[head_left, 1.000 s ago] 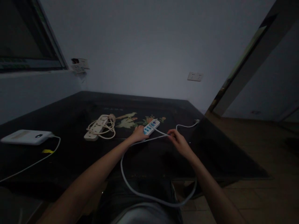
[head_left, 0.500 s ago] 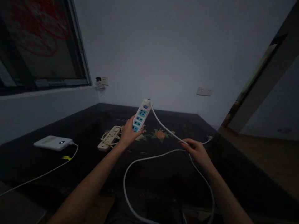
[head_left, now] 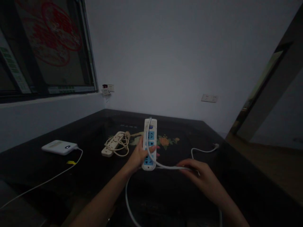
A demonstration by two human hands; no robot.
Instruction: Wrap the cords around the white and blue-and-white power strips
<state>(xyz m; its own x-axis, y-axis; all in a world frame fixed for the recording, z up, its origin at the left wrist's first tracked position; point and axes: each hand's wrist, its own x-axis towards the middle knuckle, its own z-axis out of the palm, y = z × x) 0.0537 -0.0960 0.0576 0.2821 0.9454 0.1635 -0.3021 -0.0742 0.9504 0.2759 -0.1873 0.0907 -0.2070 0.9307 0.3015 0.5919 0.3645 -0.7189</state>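
Gripping power strip (head_left: 152, 138) in left hand (head_left: 137, 156), cord (head_left: 169, 167) in right hand (head_left: 200, 172).

A home is suggested here, dimly lit: beyond the left hand (head_left: 138, 155), a window (head_left: 81, 74) is decorated with red patterns (head_left: 62, 26); below the right hand (head_left: 197, 171), a dark table (head_left: 92, 129) is seen, flowers (head_left: 164, 141) painted on it; ahead of both, a pale wall (head_left: 161, 63) is fitted with sockets (head_left: 209, 98); farther right, brownish flooring (head_left: 245, 148) is glimpsed.
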